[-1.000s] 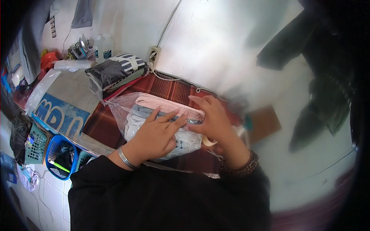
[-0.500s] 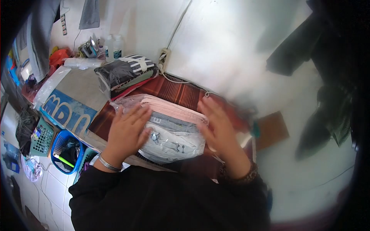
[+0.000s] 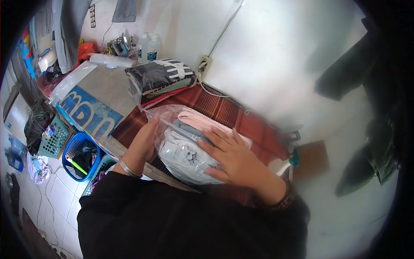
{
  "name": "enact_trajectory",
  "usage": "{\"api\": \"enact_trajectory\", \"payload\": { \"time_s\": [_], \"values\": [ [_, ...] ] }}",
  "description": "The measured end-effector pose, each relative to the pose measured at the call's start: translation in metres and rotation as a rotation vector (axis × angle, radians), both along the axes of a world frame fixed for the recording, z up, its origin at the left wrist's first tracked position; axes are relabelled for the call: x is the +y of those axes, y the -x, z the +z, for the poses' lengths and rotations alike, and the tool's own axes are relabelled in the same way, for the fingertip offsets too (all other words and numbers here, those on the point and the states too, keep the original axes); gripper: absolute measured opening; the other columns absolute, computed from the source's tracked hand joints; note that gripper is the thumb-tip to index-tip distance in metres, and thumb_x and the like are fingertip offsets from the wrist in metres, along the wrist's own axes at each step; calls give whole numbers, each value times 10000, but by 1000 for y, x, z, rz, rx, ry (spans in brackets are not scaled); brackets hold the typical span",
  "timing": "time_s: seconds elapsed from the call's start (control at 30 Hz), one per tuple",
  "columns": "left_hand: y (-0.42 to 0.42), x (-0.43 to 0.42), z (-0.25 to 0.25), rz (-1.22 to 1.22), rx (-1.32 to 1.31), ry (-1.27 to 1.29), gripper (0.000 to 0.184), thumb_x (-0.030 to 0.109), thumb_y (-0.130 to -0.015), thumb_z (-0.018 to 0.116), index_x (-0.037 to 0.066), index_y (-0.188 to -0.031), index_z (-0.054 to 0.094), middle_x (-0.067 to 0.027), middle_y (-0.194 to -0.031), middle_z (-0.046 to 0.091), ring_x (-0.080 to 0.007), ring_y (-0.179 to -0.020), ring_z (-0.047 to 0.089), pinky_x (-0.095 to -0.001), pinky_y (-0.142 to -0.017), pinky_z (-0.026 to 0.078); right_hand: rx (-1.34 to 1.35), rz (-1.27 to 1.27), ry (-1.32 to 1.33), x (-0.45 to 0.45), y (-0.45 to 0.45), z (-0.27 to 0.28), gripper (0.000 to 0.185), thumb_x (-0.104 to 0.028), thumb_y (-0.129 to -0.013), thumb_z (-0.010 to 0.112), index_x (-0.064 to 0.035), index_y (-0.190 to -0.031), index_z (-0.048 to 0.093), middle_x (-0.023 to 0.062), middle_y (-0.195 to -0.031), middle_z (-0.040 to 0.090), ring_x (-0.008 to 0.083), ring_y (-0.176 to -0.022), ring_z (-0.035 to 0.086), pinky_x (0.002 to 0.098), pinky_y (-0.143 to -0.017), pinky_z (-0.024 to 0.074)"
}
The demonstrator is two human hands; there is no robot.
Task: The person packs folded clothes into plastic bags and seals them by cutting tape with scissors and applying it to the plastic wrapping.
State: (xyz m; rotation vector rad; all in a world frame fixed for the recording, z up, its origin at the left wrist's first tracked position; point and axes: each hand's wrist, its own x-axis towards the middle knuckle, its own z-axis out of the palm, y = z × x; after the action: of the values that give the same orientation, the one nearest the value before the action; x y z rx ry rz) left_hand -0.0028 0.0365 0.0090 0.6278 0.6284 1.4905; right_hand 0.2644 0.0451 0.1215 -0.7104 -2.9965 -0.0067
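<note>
A clear plastic bag [image 3: 169, 113] lies on the striped red-brown cloth in front of me. Folded clothes are inside it: a pink piece [image 3: 194, 119], a grey one and a white garment [image 3: 181, 151] with a small dark print. My right hand [image 3: 230, 157] rests open and flat across the bag's right half, fingers spread over the grey and white pieces. At the bag's left end, my left hand [image 3: 145, 140] stands on edge against the plastic, fingers stretched out and seen from the side. Its palm side is partly hidden.
Behind lies another bagged stack of dark clothes [image 3: 159, 77], beside a power socket [image 3: 205, 64] with a cable. Two white bottles [image 3: 152, 47] and an iron [image 3: 125, 43] stand at the back. To the left are a blue basket [image 3: 82, 157] and a green basket [image 3: 54, 140].
My right hand has moved left from the bag's right end onto its top. My left hand has shifted from the top to the left end. The view has turned slightly.
</note>
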Motion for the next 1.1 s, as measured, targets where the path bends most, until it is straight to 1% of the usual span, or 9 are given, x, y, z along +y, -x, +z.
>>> {"api": "enact_trajectory", "payload": {
  "time_s": [0.13, 0.2, 0.47, 0.7, 0.77, 0.8, 0.87, 0.93, 1.1],
  "values": [
    [-14, 8, 10, -8, -1, -157, 463, 278, -1043, 370, -35, -1379, 436, -145, -1374, 509, -224, -1236, 519, -356, -1075, 382, -43, 95, -72, 19, 35, -8, 719, -516, -914, 537, -79, -1461, 371, 148, -1540, 311, 305, -1442, 266, 603, -1112, 244],
    [-20, 6, 13, 0, -32, -165, 469, 260, -1048, 356, -45, -1402, 408, -148, -1395, 489, -224, -1263, 495, -353, -1086, 366, -67, 126, -87, 19, 46, -6, 731, -530, -911, 528, -73, -1459, 369, 150, -1539, 311, 303, -1444, 262, 590, -1116, 250],
    [-20, -5, 21, 140, 239, -363, 506, 245, -1052, 318, -73, -1446, 323, -176, -1515, 347, -256, -1400, 334, -371, -1164, 227, -129, 202, -82, 21, 72, 4, 771, -580, -898, 507, -55, -1448, 378, 160, -1523, 330, 308, -1430, 282, 561, -1126, 248],
    [-30, -13, 38, 125, 348, -336, 486, 220, -1051, 338, -90, -1425, 350, -199, -1506, 360, -287, -1383, 373, -376, -1138, 278, -122, 282, 30, -4, 63, 2, 682, -499, -918, 531, -24, -1398, 435, 187, -1449, 408, 324, -1381, 362, 488, -1117, 311],
    [-30, -16, 45, 249, 1110, -452, 542, 257, -1005, 460, -66, -1429, 363, -238, -1474, 390, -335, -1351, 413, -393, -1135, 294, -117, 319, 82, -14, 52, 5, 657, -468, -917, 552, -25, -1391, 443, 185, -1443, 414, 322, -1378, 365, 477, -1110, 329],
    [-33, -19, 47, 247, 1112, -452, 542, 257, -1005, 460, -66, -1429, 363, -238, -1474, 390, -335, -1351, 413, -393, -1135, 294, -93, 327, 155, -16, 44, 9, 615, -414, -904, 593, -28, -1368, 474, 181, -1417, 449, 325, -1359, 393, 476, -1098, 346],
    [-46, -29, 46, 462, 1769, -507, 629, 315, -934, 536, -103, -1381, 390, -272, -1470, 365, -394, -1352, 394, -442, -1110, 321, -70, 334, 231, -16, 23, 15, 576, -360, -890, 634, -31, -1345, 504, 176, -1390, 485, 328, -1340, 421, 475, -1087, 364],
    [-57, -39, 48, 486, 1837, -479, 680, 351, -896, 565, -103, -1373, 396, -276, -1472, 357, -396, -1359, 381, -466, -1112, 312, 96, 259, 184, -12, -5, 23, 452, -269, -851, 688, -53, -1237, 596, 154, -1266, 593, 318, -1225, 544, 466, -1030, 427],
    [-68, -51, 55, 464, 1982, -433, 762, 420, -859, 587, -102, -1376, 387, -285, -1491, 320, -381, -1396, 329, -519, -1120, 274, 404, -84, 142, -13, -70, 22, 340, -136, -809, 701, -45, -1134, 664, 157, -1192, 640, 312, -1152, 601, 437, -995, 453]
  ]
}}
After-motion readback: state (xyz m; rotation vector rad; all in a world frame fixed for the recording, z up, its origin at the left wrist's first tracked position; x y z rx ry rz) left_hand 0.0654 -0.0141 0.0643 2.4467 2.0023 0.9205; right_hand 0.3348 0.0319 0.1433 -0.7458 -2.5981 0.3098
